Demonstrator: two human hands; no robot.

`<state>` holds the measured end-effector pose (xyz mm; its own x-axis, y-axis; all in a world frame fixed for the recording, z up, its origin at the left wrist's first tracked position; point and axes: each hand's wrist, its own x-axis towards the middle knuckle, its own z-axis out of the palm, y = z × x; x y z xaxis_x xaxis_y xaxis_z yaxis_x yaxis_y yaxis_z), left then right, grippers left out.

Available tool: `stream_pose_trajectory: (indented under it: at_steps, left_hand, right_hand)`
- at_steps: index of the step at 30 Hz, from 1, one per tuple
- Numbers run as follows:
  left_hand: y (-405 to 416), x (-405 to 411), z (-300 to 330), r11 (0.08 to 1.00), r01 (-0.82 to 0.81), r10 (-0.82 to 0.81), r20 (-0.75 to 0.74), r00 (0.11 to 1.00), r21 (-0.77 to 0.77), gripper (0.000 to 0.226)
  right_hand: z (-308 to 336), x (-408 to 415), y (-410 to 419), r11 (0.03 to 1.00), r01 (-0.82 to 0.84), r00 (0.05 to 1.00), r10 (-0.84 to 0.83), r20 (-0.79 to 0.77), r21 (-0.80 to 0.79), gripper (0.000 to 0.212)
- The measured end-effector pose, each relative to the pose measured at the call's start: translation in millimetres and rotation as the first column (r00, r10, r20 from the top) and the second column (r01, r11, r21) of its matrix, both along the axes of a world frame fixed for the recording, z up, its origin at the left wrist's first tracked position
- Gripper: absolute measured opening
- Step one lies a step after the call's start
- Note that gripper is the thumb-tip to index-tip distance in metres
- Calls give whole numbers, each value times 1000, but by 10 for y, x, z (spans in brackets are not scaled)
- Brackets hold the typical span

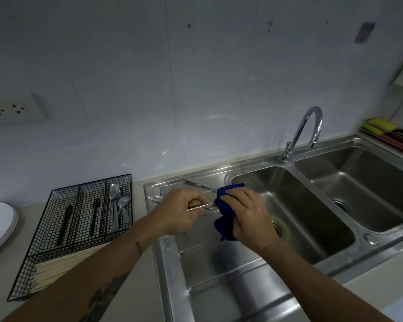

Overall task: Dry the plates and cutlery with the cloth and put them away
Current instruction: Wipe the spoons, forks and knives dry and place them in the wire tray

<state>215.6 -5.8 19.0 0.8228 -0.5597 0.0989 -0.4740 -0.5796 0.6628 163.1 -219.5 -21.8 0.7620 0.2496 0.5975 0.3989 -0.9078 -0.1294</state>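
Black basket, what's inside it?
The black basket has spoons in its right slot, a dark fork in the middle one and a dark utensil on the left. Chopsticks fill the front part. The left arm covers their right ends.

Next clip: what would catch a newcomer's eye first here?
Dead centre, over the steel draining board, the right hand wraps a bright blue cloth round one end of a metal utensil whose handle the left hand pinches. To the left, a black wire cutlery tray holds spoons, with white plates stacked at the frame's edge.
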Motion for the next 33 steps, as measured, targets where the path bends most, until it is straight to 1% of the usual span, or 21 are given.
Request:
stream_pose_trajectory:
  at_steps: [1,2,3,4,6,8,11,14,16,18,19,21,22,23,25,27,28,30,33]
  left_hand:
    - [28,8,-20,1000,14,-15,62,998,22,12]
    - [41,16,-32,996,22,-37,177,984,84,14]
    - [36,18,-39,986,5,-57,306,950,166,15]
    - [8,14,-38,972,-34,-65,411,909,231,15]
    - [-77,-7,-13,953,-145,-18,529,849,264,18]
    - [-120,-18,0,951,-211,41,582,812,227,18]
    - [-79,2,-80,972,-189,66,614,786,138,19]
    - [-58,-24,-135,977,-157,31,640,768,141,17]
    - [-59,-55,-155,980,-149,32,638,769,131,16]
    - [-49,-60,-176,984,-148,61,597,800,98,17]
    - [-42,-46,-182,983,-159,82,555,828,92,18]
    - [-48,-14,-151,971,-203,127,456,881,123,22]
    - [-62,-1,-121,966,-222,153,398,905,135,24]
    - [-84,15,-80,964,-238,186,333,925,123,25]
    - [-146,59,48,961,-270,257,160,953,68,22]
    - [-173,124,186,956,-293,293,0,956,20,21]
    - [-165,156,237,951,-309,309,-61,949,2,22]
    - [-119,175,295,942,-334,324,-159,933,-41,19]
    - [-65,155,251,935,-343,313,-242,919,-93,20]
  right_hand:
    - [19,16,-5,1000,-16,1000,16,3,-16,42]
    - [28,40,-13,1000,-15,1000,15,6,-26,36]
    - [31,66,-14,1000,4,1000,-4,5,-30,32]
    - [36,91,1,999,33,999,-33,3,-29,35]
    - [42,115,82,997,71,997,-71,-10,-11,47]
    - [77,74,199,996,77,997,-77,-13,35,54]
    - [93,-5,242,994,17,999,-14,-32,104,57]
    - [58,-40,76,976,14,984,26,-179,216,53]
    - [62,-40,-48,944,102,959,-9,-285,314,55]
    - [103,-30,-94,901,206,937,-68,-344,381,58]
    - [141,-18,-90,877,245,934,-99,-343,414,58]
    - [234,14,-59,844,298,941,-180,-287,446,56]
    - [282,22,-26,845,301,947,-210,-244,441,54]
    - [321,26,24,858,290,954,-221,-204,424,54]
    - [344,-3,171,924,201,977,-163,-140,326,57]
    - [198,-58,274,984,81,992,-64,-111,157,68]
    - [109,-80,272,993,44,992,-31,-119,108,78]
    - [-6,-96,188,992,32,990,-15,-142,118,90]
    - [-25,-94,173,986,60,986,-34,-163,157,93]
